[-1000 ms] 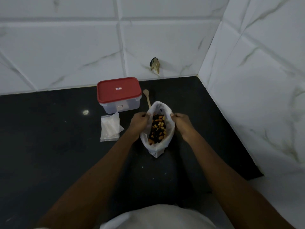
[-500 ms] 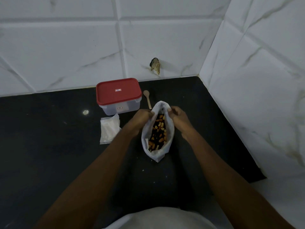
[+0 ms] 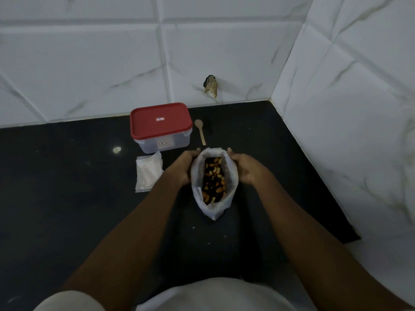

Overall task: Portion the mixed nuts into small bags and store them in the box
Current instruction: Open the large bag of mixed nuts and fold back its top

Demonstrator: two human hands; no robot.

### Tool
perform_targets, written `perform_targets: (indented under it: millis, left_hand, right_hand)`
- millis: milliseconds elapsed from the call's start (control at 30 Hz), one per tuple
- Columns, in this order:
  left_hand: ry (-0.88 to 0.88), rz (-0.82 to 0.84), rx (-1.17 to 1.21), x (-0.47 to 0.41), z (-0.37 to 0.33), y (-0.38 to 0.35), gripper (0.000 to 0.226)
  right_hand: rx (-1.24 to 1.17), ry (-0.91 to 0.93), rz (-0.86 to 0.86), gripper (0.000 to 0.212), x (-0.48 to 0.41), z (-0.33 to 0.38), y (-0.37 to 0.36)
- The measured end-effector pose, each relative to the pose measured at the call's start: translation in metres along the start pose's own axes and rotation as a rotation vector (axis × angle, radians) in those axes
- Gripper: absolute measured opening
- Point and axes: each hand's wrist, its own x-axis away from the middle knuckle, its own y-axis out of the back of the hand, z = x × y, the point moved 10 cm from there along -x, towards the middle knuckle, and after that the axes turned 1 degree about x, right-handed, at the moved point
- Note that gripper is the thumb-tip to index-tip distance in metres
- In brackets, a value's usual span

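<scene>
A flat stack of small clear plastic bags (image 3: pixel 148 172) lies furthest left on the black stone countertop (image 3: pixel 67 176). They look empty and none is opened, so I judge that no portion has been made yet.

Just behind them, close to the white marble-tiled wall (image 3: pixel 89 63), stands the rectangular clear plastic box with a red lid (image 3: pixel 160 126). The lid is on. I make out no filled bags through its cloudy side, though I cannot be sure.

To the right of the box a small pale wooden spoon (image 3: pixel 199 131) lies flat with its bowl toward the wall, and nothing is touching it.

My left hand (image 3: pixel 184 167) grips the left rim of the large white plastic bag of mixed nuts (image 3: pixel 215 209), fingers curled onto the plastic. The bag sits between my hands, in front of the box and spoon, and its base appears to rest on the countertop. Its mouth is spread wide, showing the mixed nuts (image 3: pixel 213 178): pale, brown and dark pieces together. My right hand (image 3: pixel 244 169) grips the right rim the same way.

As I judge it, only the opening of the supply bag is done. Every portion is yet to be spooned into a small bag. The box has yet to be opened, filled and closed.
</scene>
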Motion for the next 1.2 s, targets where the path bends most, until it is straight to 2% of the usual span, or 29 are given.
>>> perform_targets:
  millis: [67,133,200,300,333,400,467,500,567,700,800,900,967,1067,1200]
  left_hand:
    - [-0.042,-0.012,-0.060,-0.004,-0.004,0.003,0.039]
    - [-0.074,-0.110,-0.235,-0.009,-0.004,0.017,0.043]
    - [-0.095,-0.182,-0.371,-0.002,-0.001,0.025,0.029]
    - [-0.154,-0.155,-0.411,0.003,0.001,0.022,0.012]
    - [-0.153,-0.132,-0.350,0.004,0.002,0.021,0.013]
    - [-0.108,-0.040,-0.061,-0.001,0.008,0.014,0.027]
    - [-0.051,0.022,0.220,-0.002,0.018,0.006,0.030]
    - [-0.032,0.016,0.292,-0.003,0.024,0.004,0.031]
    - [-0.050,-0.042,0.283,-0.007,0.034,0.007,0.033]
    - [-0.233,-0.114,0.000,0.001,0.032,0.015,0.023]
    - [-0.345,-0.134,-0.355,0.022,0.027,0.021,0.033]
    - [-0.290,-0.107,-0.707,0.040,0.038,0.022,0.037]
    - [-0.253,-0.062,-0.768,0.046,0.047,0.019,0.036]
    - [-0.242,-0.040,-0.584,0.050,0.051,0.016,0.030]
    - [-0.085,0.005,0.030,0.049,0.069,0.014,0.019]
  right_hand:
    - [0.100,0.074,-0.055,0.036,0.000,0.001,0.009]
    - [0.223,0.124,-0.090,0.036,0.001,-0.010,0.021]
    - [0.275,0.149,-0.110,0.034,0.006,-0.022,0.029]
    - [0.214,0.178,-0.149,0.026,0.009,-0.030,0.035]
    - [0.137,0.167,-0.136,0.021,0.011,-0.031,0.033]
    - [-0.121,0.115,-0.056,0.016,0.009,-0.035,0.023]
    - [-0.407,0.068,0.008,0.020,0.010,-0.040,0.010]
    - [-0.477,0.057,0.009,0.022,0.010,-0.042,0.007]
    - [-0.432,0.070,0.001,0.023,0.015,-0.044,0.002]
    - [-0.212,0.107,-0.067,0.024,0.022,-0.049,0.012]
    - [0.024,0.109,-0.114,0.029,0.033,-0.056,0.022]
    - [0.248,0.101,-0.128,0.026,0.046,-0.065,0.024]
    - [0.250,0.096,-0.124,0.022,0.051,-0.068,0.022]
    - [0.148,0.063,-0.106,0.020,0.053,-0.070,0.017]
    - [-0.243,0.006,-0.007,0.015,0.050,-0.078,0.000]
